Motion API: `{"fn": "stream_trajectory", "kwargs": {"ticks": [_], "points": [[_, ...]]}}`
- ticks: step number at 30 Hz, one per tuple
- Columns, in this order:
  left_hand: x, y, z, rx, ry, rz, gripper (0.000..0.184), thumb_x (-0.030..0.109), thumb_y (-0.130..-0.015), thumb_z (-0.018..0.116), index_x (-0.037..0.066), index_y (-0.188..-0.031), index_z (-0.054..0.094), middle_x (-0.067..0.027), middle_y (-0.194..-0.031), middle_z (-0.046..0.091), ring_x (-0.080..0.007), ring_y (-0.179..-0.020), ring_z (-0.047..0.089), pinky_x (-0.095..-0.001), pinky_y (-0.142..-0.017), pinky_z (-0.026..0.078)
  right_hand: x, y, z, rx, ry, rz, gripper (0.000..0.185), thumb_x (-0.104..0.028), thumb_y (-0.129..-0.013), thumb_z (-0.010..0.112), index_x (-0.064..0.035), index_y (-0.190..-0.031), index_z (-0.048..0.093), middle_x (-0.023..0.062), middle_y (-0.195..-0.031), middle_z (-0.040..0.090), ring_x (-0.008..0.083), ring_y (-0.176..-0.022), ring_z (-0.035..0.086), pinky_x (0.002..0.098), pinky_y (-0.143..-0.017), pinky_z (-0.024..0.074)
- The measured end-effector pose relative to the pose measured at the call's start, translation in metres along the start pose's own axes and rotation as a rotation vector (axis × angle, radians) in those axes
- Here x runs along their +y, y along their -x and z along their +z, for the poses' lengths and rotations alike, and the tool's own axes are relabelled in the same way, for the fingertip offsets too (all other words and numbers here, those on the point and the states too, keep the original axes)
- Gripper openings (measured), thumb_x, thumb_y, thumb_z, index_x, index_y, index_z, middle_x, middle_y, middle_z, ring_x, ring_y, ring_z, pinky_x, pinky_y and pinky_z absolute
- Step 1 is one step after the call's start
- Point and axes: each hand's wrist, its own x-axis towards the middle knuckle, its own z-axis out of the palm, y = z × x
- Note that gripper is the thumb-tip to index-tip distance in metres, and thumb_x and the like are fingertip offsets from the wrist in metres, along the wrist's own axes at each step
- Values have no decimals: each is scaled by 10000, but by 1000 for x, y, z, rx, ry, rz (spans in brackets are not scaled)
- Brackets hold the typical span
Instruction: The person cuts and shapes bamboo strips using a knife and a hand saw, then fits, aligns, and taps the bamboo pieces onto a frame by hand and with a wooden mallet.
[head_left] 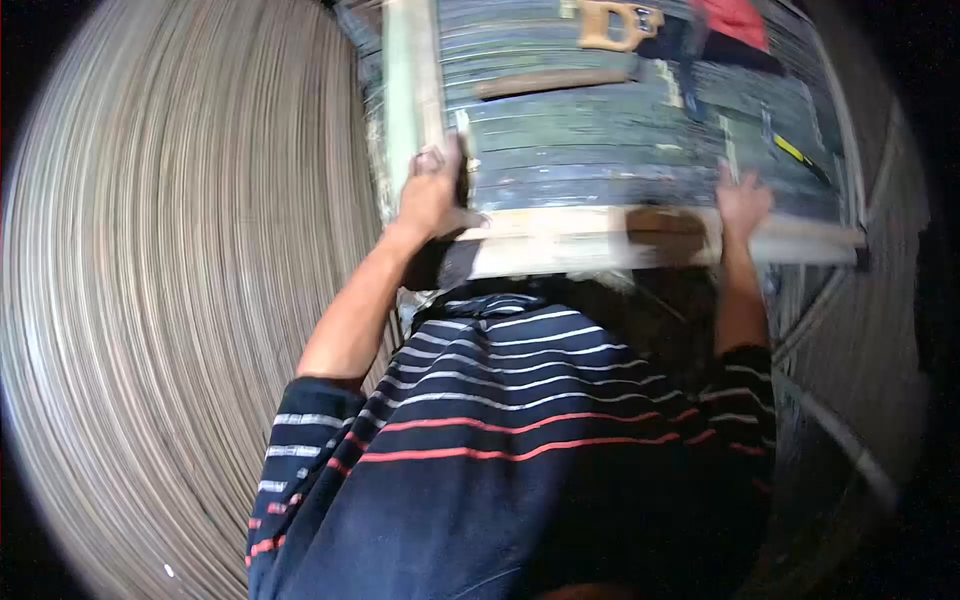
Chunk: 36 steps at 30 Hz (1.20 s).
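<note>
My left hand [430, 198] is closed around pale wood at the near left corner of the slatted worktop. There a lengthwise wooden strip [427, 75] meets a crosswise wooden plank [560, 240] along the near edge; whether they are joined I cannot tell. Toward the plank's right end, my right hand [745, 205] grips it, its fingers over the far side and smeared by motion. A dark shadow falls across the plank just left of that hand.
On the slatted worktop [580, 145] lie a wooden-handled saw [615, 25], a brown wooden stick [550, 82], a red item [735, 22] and a yellow-and-black utility knife [800, 158]. Ribbed, striped flooring [190, 250] spreads to the left. Thin bars [835, 435] cross at lower right.
</note>
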Motion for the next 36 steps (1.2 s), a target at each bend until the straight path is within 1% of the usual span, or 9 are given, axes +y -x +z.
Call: {"fn": "stream_trajectory", "kwargs": {"ticks": [2, 3, 4, 10, 13, 18, 24, 27, 36], "points": [[1, 1, 4, 133, -1, 84, 1509, 538, -524, 970, -16, -1623, 97, -437, -1392, 489, -545, -1360, 461, -521, -1190, 319, -13, 4, -26, -17, -70, 43, 883, -801, -927, 454, -113, -1469, 558, 306, -1305, 584, 495, -1244, 531, 637, -1029, 410], [-9, -6, 17, 126, 70, 99, 1501, 495, -513, 989, -20, -1620, 117, -418, -1405, 485, -528, -1376, 445, -509, -1173, 348, -4, -13, -44, -333, -161, 38, 855, -779, -915, 511, -82, -1402, 608, 317, -1278, 597, 497, -1217, 547, 656, -974, 440], [2, -2, 3, 33, 132, -8, 1506, 465, -503, 1003, -21, -1620, 117, -410, -1439, 462, -512, -1401, 422, -499, -1167, 361, -9, 6, -4, 119, -50, 56, 818, -742, -898, 581, -77, -1371, 624, 333, -1262, 590, 497, -1195, 552, 665, -950, 443], [4, 0, 4, 71, -7, 69, 1489, 535, -536, 966, -94, -1597, 131, -476, -1385, 477, -531, -1407, 430, -535, -1206, 272, -23, 24, -54, 149, -70, 240, 869, -745, -893, 575, -81, -1453, 555, 337, -1321, 547, 502, -1219, 537, 672, -1057, 379], [5, -2, 2, 32, 16, 50, 1493, 555, -550, 955, -90, -1602, 113, -451, -1431, 462, -509, -1447, 396, -539, -1218, 249, -23, 30, -66, 268, 41, 442, 844, -723, -830, 670, -66, -1354, 597, 307, -1306, 548, 440, -1128, 583, 629, -912, 467], [1, 1, 6, 49, 45, 33, 1497, 606, -559, 939, -89, -1602, 119, -443, -1464, 433, -504, -1454, 388, -555, -1226, 235, -19, 26, -49, -127, -361, 1122, 1399, -867, -715, 660, 5, -1632, 64, 453, -1583, 138, 546, -1471, 290, 632, -1156, 322], [-1, -1, 9, 49, 36, 6, 1525, 580, -550, 954, -52, -1618, 67, -470, -1472, 390, -505, -1459, 378, -572, -1242, 203, 28, 37, 46, -9, -502, 1079, 1660, -809, -599, 824, 85, -1566, -186, 490, -1564, 85, 572, -1468, 267, 648, -1179, 284], [0, -1, 8, 31, 14, -13, 1539, 583, -547, 954, -41, -1624, 50, -477, -1476, 376, -504, -1464, 372, -575, -1243, 195, -6, 25, -64, -350, -556, 1245, 1666, -916, -557, 744, 29, -1602, -144, 439, -1616, -3, 613, -1478, 205, 645, -1190, 273], [0, 1, 9, 60, -20, -7, 1535, 617, -538, 940, -52, -1618, 78, -472, -1482, 376, -501, -1464, 374, -592, -1240, 197, -8, 28, -64, -326, -383, 1245, 1624, -955, -544, 703, 48, -1622, 18, 489, -1568, 138, 606, -1437, 297, 663, -1142, 319]]}}
